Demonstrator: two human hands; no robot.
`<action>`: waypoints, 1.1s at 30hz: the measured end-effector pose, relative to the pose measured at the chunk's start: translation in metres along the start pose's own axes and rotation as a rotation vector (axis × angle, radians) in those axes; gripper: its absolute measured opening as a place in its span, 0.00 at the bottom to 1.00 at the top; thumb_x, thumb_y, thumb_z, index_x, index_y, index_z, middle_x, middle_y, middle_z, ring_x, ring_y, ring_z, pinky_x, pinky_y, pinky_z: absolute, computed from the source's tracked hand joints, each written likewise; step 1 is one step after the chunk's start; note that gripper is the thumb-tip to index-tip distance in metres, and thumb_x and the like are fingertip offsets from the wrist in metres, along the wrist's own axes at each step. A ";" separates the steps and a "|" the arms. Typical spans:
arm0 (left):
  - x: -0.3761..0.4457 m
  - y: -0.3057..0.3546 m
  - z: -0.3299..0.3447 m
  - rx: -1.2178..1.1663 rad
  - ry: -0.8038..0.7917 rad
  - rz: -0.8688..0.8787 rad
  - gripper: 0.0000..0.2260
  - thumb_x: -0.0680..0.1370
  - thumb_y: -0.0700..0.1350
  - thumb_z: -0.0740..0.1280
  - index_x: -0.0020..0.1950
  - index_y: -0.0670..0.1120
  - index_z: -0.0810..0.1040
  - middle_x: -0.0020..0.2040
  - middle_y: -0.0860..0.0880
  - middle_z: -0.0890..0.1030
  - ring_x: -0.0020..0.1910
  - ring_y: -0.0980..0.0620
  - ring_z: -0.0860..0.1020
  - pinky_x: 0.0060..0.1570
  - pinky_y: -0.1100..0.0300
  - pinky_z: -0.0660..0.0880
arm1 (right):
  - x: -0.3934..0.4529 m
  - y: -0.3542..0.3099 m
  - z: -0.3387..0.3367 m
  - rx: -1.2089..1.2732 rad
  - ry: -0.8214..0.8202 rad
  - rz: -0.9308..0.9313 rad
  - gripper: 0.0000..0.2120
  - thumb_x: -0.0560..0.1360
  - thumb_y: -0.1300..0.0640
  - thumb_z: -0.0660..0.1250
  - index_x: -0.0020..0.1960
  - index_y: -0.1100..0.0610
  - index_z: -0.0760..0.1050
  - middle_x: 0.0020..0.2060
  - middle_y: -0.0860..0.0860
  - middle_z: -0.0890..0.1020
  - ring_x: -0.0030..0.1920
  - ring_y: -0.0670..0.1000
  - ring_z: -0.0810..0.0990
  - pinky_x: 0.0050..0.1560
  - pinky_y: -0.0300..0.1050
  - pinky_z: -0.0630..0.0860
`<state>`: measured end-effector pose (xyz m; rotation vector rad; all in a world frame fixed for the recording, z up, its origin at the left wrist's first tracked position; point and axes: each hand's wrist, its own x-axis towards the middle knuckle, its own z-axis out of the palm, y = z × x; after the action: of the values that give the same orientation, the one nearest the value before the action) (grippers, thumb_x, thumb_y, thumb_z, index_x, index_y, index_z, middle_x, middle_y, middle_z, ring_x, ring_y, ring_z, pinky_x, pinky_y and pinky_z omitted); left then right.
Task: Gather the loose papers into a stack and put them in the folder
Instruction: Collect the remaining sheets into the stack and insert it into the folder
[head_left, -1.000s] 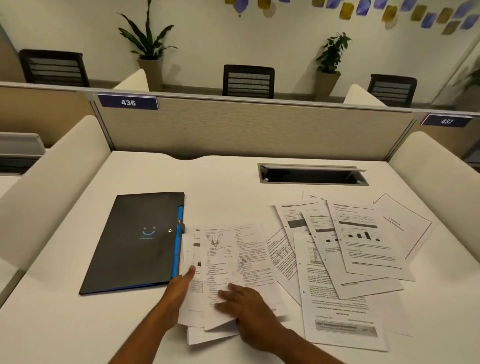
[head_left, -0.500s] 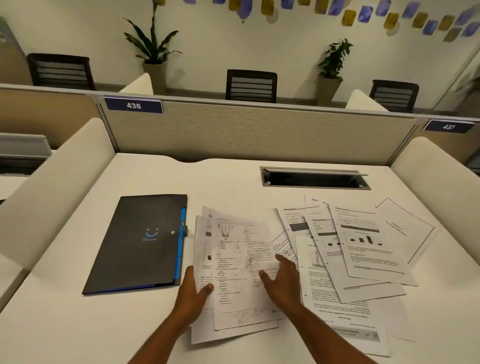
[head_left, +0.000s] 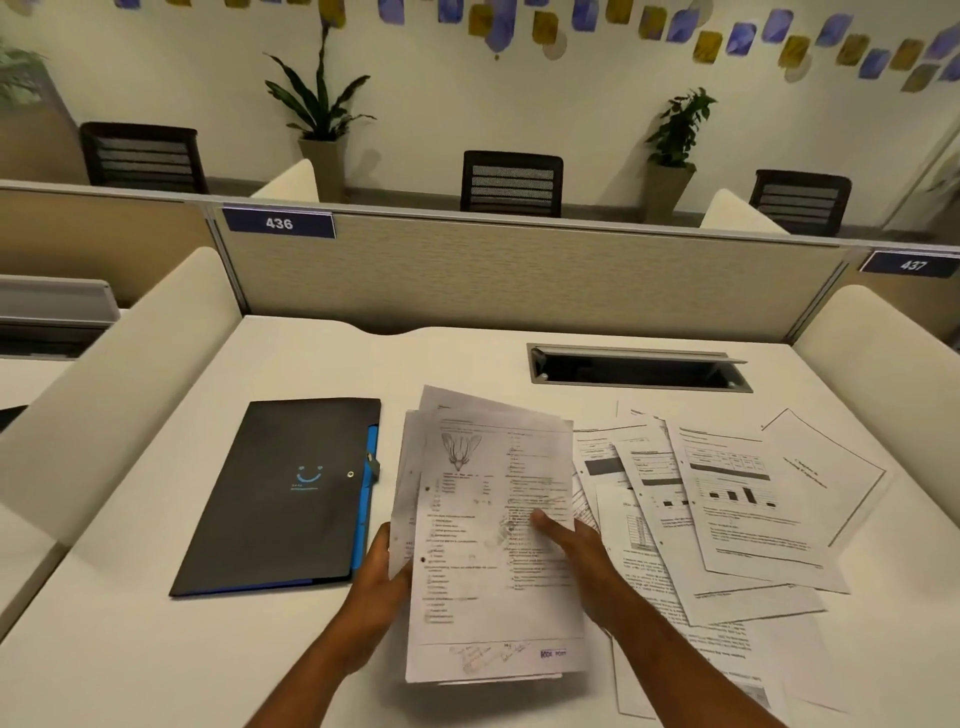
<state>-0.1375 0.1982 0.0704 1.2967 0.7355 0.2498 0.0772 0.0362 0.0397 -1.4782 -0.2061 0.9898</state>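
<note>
A small stack of printed papers (head_left: 483, 545) is raised off the white desk in front of me, its top sheet showing a flower drawing. My left hand (head_left: 382, 582) grips the stack's left edge, thumb on top. My right hand (head_left: 576, 551) holds the right edge, thumb lying on the top sheet. Several loose papers (head_left: 727, 514) with tables and bar charts lie fanned out on the desk to the right. The closed black folder (head_left: 291, 493) with a blue edge and a smiley logo lies flat to the left of the stack.
The white desk (head_left: 130, 649) is walled by a beige partition (head_left: 519, 275) at the back and cream side panels (head_left: 119, 379). An open cable slot (head_left: 639, 371) sits behind the loose papers. Chairs and potted plants stand beyond the partition.
The few sheets under my hands have been squared together and lifted off the desk. My left hand moved from pressing them flat to gripping the left edge; my right hand now holds the right edge.
</note>
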 end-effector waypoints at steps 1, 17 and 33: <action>-0.001 0.001 0.001 -0.001 -0.012 0.008 0.33 0.59 0.68 0.74 0.60 0.65 0.68 0.56 0.54 0.82 0.54 0.50 0.83 0.48 0.48 0.81 | 0.000 -0.001 0.000 0.012 -0.020 0.000 0.24 0.71 0.47 0.78 0.65 0.51 0.78 0.58 0.52 0.85 0.59 0.57 0.84 0.67 0.62 0.74; 0.012 0.048 0.031 0.073 0.280 0.425 0.11 0.80 0.45 0.62 0.61 0.55 0.68 0.55 0.53 0.78 0.54 0.49 0.79 0.45 0.57 0.82 | -0.032 -0.058 0.040 -0.079 0.271 -0.488 0.21 0.69 0.50 0.79 0.58 0.50 0.75 0.49 0.48 0.85 0.48 0.53 0.86 0.44 0.51 0.85; 0.006 0.038 0.029 0.056 0.215 0.427 0.11 0.78 0.51 0.62 0.56 0.65 0.67 0.56 0.49 0.77 0.56 0.46 0.79 0.48 0.46 0.81 | -0.042 -0.043 0.057 -0.209 0.248 -0.528 0.14 0.74 0.56 0.75 0.56 0.46 0.76 0.49 0.48 0.83 0.51 0.49 0.83 0.41 0.37 0.81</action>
<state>-0.1064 0.1899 0.1063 1.4882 0.6421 0.7265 0.0314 0.0593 0.1048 -1.6052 -0.5020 0.3644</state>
